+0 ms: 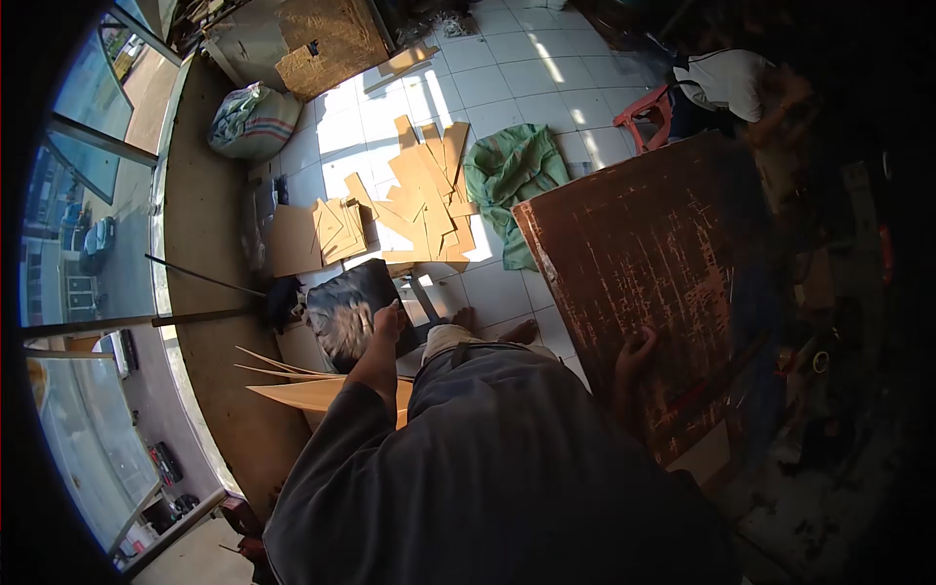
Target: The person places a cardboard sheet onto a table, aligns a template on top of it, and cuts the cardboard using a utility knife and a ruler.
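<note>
My left hand (388,318) is at the right edge of a black, shiny padded seat (341,310), its fingers curled together. Whether it grips the seat edge or something small does not show. Over the worn reddish-brown tabletop (634,253) is my right hand (636,353), its fingers loosely bent and nothing visible in them. Thin tan sheets (307,392) fan out beneath my left forearm. Beyond the seat, cut pieces of tan cardboard (429,200) lie in a loose heap on the tiles, beside a smaller stack (338,229).
A crumpled green cloth (512,175) lies on the tiled floor by the table's corner. At upper right another person (726,83) bends beside a red plastic stool (645,115). A stuffed sack (255,119) rests against the low wall under the windows. The right side is dark.
</note>
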